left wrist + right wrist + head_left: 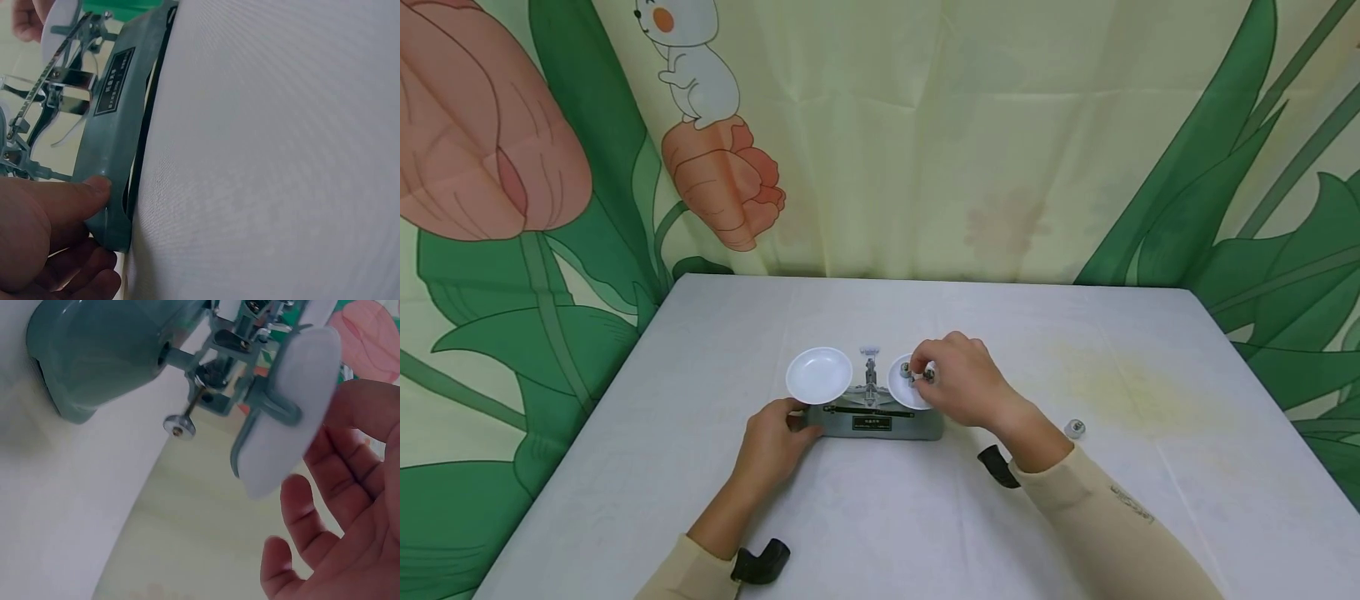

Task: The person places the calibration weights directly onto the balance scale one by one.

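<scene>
A small grey balance scale (842, 427) with two white pans stands on the table. My left hand (775, 446) grips the left end of its base, the thumb pressed on the front face in the left wrist view. The left pan (819, 376) holds nothing. Over the right pan (895, 385) is my right hand (962, 379), its thumb and index finger bent down among small metal weights (906, 369). The right wrist view shows that pan (290, 412) edge-on, hiding the fingertips; I cannot tell whether they pinch a weight.
One more metal weight (1075, 429) sits on the white tablecloth (925, 517), right of the right forearm. Black straps (762, 562) stick out at both wrists. A printed curtain (925, 167) hangs behind the table's far edge.
</scene>
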Demonstrator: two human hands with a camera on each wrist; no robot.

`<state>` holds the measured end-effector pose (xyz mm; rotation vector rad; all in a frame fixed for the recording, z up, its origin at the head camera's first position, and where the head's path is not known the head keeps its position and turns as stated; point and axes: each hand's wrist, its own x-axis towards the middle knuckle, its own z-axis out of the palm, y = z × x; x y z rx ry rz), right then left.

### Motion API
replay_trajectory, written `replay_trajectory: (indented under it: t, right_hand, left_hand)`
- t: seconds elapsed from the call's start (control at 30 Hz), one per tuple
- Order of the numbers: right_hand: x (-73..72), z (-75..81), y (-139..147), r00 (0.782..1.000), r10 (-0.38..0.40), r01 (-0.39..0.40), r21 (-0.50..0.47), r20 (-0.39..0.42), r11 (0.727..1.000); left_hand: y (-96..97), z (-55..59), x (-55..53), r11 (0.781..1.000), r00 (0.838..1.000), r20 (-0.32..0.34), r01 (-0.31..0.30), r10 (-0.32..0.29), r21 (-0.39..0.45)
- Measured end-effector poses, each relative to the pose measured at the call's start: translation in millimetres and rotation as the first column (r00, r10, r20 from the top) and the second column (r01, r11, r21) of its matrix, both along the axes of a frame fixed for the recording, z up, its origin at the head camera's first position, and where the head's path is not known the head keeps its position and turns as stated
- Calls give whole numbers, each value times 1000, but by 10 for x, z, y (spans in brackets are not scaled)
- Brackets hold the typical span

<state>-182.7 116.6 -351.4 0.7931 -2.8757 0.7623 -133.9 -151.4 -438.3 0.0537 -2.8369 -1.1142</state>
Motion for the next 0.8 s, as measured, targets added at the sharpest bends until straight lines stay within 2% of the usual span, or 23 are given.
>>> replay_trajectory:
  t: [0.2, 0.3, 0.47, 0.8]
  right_hand:
    - [27, 57, 176, 994, -12, 30, -165, 108, 986]
    - [45, 67, 294, 994, -20, 43, -214, 110, 976]
    - [97, 64, 465, 995, -22, 45, -237, 98, 970]
    - [200, -5, 729, 988, -68, 98, -225, 138, 969]
  left_hand:
    - [0, 15, 16, 1000, 1000, -1, 3, -3, -9]
    - [-1, 21, 17, 1000, 1000, 0, 2, -2, -5]
    - [-4, 16, 18, 1000, 1000, -1, 2, -2, 0]
    - [-3, 13, 15, 1000, 1000, 4, 4, -4, 4]
